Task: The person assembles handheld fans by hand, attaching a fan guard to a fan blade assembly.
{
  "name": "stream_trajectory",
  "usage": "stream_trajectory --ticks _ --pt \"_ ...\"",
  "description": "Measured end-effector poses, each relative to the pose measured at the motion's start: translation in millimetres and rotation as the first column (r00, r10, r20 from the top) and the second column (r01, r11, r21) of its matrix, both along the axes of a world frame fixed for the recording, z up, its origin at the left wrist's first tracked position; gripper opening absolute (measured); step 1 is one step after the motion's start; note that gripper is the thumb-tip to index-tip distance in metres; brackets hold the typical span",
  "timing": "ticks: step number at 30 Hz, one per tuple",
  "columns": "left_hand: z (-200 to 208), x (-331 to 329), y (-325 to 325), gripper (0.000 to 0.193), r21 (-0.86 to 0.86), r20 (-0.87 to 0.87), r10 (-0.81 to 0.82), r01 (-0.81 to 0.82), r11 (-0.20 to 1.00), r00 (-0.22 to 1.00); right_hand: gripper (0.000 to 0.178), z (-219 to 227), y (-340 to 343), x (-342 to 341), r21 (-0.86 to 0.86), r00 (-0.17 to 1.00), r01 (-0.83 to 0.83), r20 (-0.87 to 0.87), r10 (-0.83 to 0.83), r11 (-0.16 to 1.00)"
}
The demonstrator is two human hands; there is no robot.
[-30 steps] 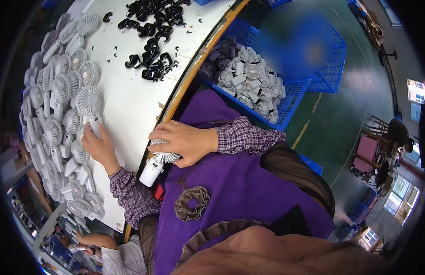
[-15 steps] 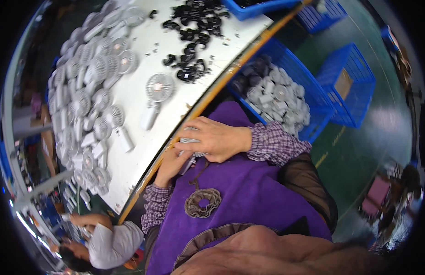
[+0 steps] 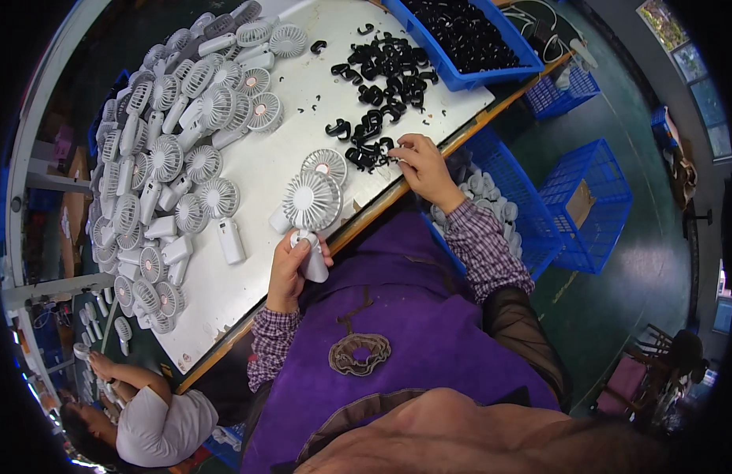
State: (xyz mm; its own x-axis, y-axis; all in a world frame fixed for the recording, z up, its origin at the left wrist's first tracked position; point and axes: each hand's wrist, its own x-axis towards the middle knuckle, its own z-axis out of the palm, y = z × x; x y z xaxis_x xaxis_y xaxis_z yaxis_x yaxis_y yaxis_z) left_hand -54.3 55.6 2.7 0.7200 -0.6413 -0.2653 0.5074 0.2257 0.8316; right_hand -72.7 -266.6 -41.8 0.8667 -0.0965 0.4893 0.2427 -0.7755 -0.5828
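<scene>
My left hand [image 3: 285, 272] is wrapped round the handle of a white handheld fan [image 3: 312, 201], its round grille tilted up over the table's front edge. Just behind that grille lies a second white handheld fan [image 3: 331, 163], partly covered by the held one. Reaching over the table edge, my right hand [image 3: 426, 170] has its thumb and fingertips pinched at the near end of a scattered pile of small black curved plastic pieces [image 3: 369, 125]. A black piece shows at the fingertips, though its shape there is partly hidden.
Many white handheld fans [image 3: 167, 156] are heaped along the table's left side. A blue tray [image 3: 496, 78] of black pieces sits at the far edge. Blue crates [image 3: 591, 205] stand on the floor to the right, one with white parts. Another person [image 3: 161, 426] works at lower left.
My hands have parted from the fan they both covered at the table edge. The left has raised it into view; the right has moved up and right to the black pieces.
</scene>
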Motion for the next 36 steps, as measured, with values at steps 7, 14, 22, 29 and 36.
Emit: stream_trajectory --ticks 7,14,22,29,36 --pt "5 26 -18 0.030 -0.088 0.026 0.125 -0.122 0.989 0.992 0.013 -5 -1 32 0.169 1.000 -0.010 -0.011 0.012 0.986" --pt "-9 33 -51 0.038 0.026 0.360 0.172 -0.194 0.981 0.917 0.008 35 69 -10 0.987 0.915 0.013 0.054 0.400 -0.162" --pt "-10 28 -53 0.035 0.214 0.660 0.136 -0.358 0.909 0.739 0.008 42 125 -17 0.958 0.835 0.101 0.066 0.546 -0.270" --pt "-9 26 -52 0.025 0.248 0.697 0.104 -0.375 0.893 0.710 0.016 40 122 -28 0.982 0.833 0.175 -0.105 0.544 -0.078" --pt "1 19 -55 0.024 0.244 0.734 0.094 -0.390 0.888 0.673 0.016 38 122 -33 0.972 0.831 0.210 -0.122 0.542 -0.102"
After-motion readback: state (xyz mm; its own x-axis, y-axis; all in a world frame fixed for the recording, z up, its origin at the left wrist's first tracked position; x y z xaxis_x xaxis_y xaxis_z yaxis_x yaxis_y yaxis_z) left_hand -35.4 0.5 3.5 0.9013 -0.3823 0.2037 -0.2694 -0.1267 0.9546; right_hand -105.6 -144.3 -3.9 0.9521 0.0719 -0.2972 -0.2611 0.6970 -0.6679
